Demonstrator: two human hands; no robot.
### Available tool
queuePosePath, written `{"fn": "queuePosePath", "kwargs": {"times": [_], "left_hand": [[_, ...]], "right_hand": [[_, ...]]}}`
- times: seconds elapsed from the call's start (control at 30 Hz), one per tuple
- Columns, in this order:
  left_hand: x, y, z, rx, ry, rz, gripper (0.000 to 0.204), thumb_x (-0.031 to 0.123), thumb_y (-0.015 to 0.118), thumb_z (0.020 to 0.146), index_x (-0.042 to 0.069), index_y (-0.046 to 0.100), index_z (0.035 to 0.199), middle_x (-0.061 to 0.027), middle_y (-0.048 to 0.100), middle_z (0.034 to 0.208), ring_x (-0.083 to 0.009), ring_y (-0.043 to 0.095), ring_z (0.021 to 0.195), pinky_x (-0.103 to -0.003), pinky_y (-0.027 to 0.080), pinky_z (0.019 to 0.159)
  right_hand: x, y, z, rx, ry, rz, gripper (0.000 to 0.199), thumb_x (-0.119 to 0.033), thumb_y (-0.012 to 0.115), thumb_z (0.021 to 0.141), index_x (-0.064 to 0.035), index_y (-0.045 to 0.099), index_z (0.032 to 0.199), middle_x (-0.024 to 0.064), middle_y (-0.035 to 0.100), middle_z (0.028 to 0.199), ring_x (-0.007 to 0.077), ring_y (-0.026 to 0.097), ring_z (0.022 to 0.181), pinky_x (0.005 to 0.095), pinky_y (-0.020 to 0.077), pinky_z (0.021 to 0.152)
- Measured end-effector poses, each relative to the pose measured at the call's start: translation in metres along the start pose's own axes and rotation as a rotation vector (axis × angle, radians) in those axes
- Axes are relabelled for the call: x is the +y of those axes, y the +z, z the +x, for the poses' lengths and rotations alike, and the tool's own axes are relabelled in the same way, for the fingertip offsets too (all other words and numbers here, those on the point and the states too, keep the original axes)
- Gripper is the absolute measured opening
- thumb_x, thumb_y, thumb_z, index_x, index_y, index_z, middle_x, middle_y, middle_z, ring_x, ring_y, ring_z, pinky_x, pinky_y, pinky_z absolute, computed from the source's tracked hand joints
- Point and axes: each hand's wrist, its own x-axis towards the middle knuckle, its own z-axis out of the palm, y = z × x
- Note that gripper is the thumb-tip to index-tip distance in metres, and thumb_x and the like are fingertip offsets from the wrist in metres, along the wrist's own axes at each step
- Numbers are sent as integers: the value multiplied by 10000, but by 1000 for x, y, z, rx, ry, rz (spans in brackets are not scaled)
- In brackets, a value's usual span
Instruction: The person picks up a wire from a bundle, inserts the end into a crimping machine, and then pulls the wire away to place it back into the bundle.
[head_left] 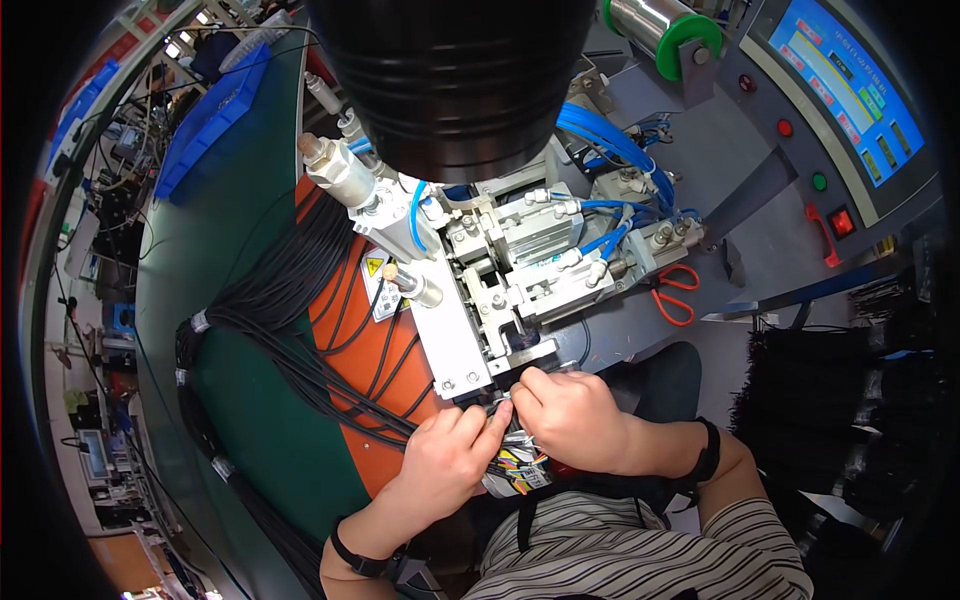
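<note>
My left hand point(452, 452) and my right hand point(565, 410) meet at the front of a small metal press machine point(500, 290). Both pinch the stripped end of a black cable point(498, 408) just below the machine's jaw. Coloured inner wires point(515, 465) fan out beneath my hands. The cable belongs to a thick bundle of black cables point(290, 290) that sweeps left over an orange pad point(385, 350) and a green table point(270, 420). Each wrist wears a dark band.
Blue air hoses point(610, 150) run across the machine. Red-handled scissors point(678, 293) lie to its right. A control panel with a blue screen point(845, 85) and coloured buttons sits at upper right. Blue bins point(215, 120) stand at upper left; more black cables point(800, 390) pile at right.
</note>
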Motion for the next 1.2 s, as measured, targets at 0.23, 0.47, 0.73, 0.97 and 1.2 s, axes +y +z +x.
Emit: {"fn": "queuePosePath", "kwargs": {"times": [0.23, 0.47, 0.73, 0.97, 1.2], "left_hand": [[6, -1, 9, -61, -32, 99, 588, 114, 649, 682, -2, 601, 1256, -53, 498, 872, -202, 528, 758, -298, 467, 646], [5, -1, 3, -14, -30, 60, 538, 85, 615, 712, 0, 610, 1244, -54, 503, 874, -202, 523, 751, -293, 466, 641], [5, 1, 6, 21, -50, 99, 508, 81, 635, 695, 12, 635, 1198, -48, 509, 860, -210, 522, 763, -317, 457, 647], [-8, 8, -17, 205, -138, -51, 435, 59, 687, 690, 5, 660, 1121, -63, 545, 871, -233, 535, 757, -351, 413, 649], [-9, 16, -27, 233, -254, 112, 322, 75, 748, 754, 21, 665, 1060, -76, 577, 788, -255, 554, 709, -365, 394, 605]], "right_hand": [[19, -2, 6, -61, 4, 112, 83, -105, 664, 809, -26, 654, 833, 56, 590, 726, 250, 623, 573, 345, 501, 501], [17, 12, -2, 313, -47, 350, 92, -108, 698, 802, -31, 662, 837, 70, 655, 807, 244, 659, 616, 318, 511, 510], [11, -1, 2, -4, 27, 49, 118, -100, 718, 805, -17, 658, 864, 87, 662, 804, 246, 652, 597, 317, 519, 527], [21, 15, -5, 46, 308, 667, 128, -144, 671, 844, -21, 635, 855, 139, 648, 726, 312, 650, 611, 407, 509, 546], [12, -8, -14, -12, 176, 714, 118, -65, 686, 850, -3, 657, 945, 78, 641, 783, 148, 614, 579, 290, 471, 541]]}}
